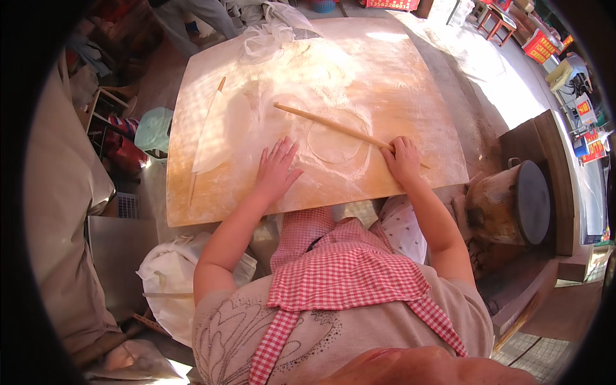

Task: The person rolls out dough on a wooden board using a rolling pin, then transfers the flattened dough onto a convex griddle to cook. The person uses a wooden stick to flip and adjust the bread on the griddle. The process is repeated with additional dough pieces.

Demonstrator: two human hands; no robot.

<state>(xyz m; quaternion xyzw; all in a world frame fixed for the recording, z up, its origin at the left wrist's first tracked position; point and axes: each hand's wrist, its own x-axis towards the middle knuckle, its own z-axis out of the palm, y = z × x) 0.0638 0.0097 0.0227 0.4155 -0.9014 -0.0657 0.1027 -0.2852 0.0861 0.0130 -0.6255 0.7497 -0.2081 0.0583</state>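
Note:
My right hand [403, 156] is closed around a wooden rolling pin [332, 124] near its right end. The pin slants to the upper left, over a thin round sheet of dough [334, 144] on a floured wooden board [433, 144]. My left hand [278, 166] rests on the board left of the dough, palm down with its fingers apart, holding nothing. A heap of flour [313, 65] lies toward the far side. Near the board's left edge a second thin stick [222, 84] has a pale sheet, apparently dough [208, 134], draped over it.
A clear plastic bag [267, 41] lies at the board's far edge. To the left stands a pale green plastic stool [154, 130]; to the right, a large metal drum [500, 202]. A cloth-covered container [168, 279] is at the lower left. A person's legs [192, 24] show beyond the far left corner.

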